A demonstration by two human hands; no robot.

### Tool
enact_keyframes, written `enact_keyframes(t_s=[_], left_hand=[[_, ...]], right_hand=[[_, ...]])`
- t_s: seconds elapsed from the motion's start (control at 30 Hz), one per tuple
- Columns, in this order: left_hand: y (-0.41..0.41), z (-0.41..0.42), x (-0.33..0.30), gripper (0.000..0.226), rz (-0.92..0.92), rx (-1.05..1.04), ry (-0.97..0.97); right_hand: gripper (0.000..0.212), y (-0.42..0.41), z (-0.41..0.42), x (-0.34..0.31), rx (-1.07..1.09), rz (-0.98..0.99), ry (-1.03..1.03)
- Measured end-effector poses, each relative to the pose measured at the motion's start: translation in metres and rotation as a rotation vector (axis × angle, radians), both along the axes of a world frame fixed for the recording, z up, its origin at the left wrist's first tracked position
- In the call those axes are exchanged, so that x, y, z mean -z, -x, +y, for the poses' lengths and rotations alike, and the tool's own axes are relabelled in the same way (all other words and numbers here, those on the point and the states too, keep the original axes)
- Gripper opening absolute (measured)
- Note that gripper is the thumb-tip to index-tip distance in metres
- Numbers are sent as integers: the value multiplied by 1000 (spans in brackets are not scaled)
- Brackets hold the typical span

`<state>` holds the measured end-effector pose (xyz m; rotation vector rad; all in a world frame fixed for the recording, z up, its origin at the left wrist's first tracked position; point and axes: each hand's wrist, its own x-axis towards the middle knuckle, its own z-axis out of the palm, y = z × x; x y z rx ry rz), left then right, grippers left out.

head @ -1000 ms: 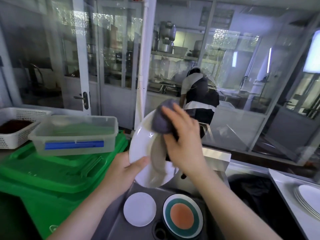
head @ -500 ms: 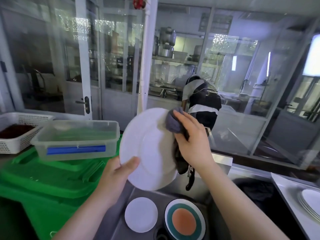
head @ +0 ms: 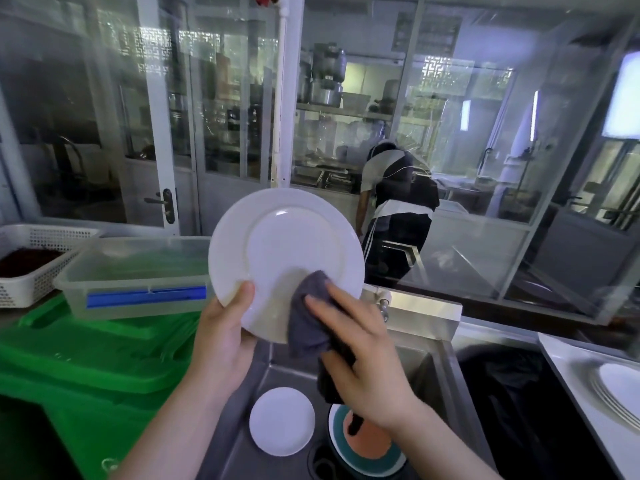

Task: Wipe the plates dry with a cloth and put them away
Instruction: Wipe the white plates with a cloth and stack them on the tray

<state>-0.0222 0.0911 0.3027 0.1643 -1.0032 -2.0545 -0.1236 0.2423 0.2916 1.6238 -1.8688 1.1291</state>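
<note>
A large white plate (head: 284,247) is held up on edge above the steel sink (head: 436,362), its face turned to me. My left hand (head: 221,336) grips its lower left rim, thumb on the face. My right hand (head: 360,358) holds a dark grey cloth (head: 308,317) and presses it against the plate's lower right part. In the sink below lie a small white plate (head: 282,420) and a plate with teal rings and an orange centre (head: 367,448), partly hidden by my right wrist.
A clear plastic box with a blue handle (head: 138,275) sits on a green bin lid (head: 86,355) at the left, a white basket (head: 31,258) behind it. Stacked white plates (head: 620,393) rest on the counter at the right. A person (head: 398,209) stands beyond the glass.
My right hand has slid the cloth from the plate's upper right edge down to its lower right part. The plate has turned to face me more fully.
</note>
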Motion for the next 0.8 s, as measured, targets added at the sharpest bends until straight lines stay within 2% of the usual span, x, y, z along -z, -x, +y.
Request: enact_keyframes(t_s=[0.03, 0.1, 0.2, 0.23, 0.27, 0.33, 0.4, 0.47, 0.53, 0.57, 0.6, 0.67, 0.8], left_hand=[[0, 0, 0, 47, 19, 13, -4], [0, 0, 1, 50, 53, 43, -17], [2, 4, 5, 46, 73, 101, -35], [4, 7, 8, 42, 74, 125, -41], [6, 10, 10, 39, 72, 148, -50], [12, 16, 15, 38, 66, 206, -75], [14, 19, 20, 44, 40, 274, -85], [12, 17, 26, 69, -35, 387, -63], [9, 12, 33, 96, -127, 520, -20], [7, 9, 34, 99, -136, 553, -25], [7, 3, 34, 94, -129, 549, -72], [9, -9, 27, 71, -126, 484, -174], [18, -19, 1, 40, -265, 421, -4]], right_hand=[[66, 3, 4, 0, 5, -117, 89], [55, 9, 11, -2, 32, -499, 305], [33, 19, 18, -12, -118, -1291, 417], [37, 21, 19, -14, -171, -1469, 398], [50, 22, 20, -16, -202, -1570, 373], [66, 25, 20, -17, -265, -1619, 346], [58, 27, 21, -24, -289, -1599, 384], [38, 32, 27, -34, -289, -1612, 438], [42, 41, 33, -39, -288, -1589, 429], [50, 45, 37, -43, -269, -1573, 412], [54, 48, 40, -47, -243, -1571, 393], [47, 57, 48, -55, -224, -1592, 333], [38, 67, 59, -67, -231, -1598, 181]])
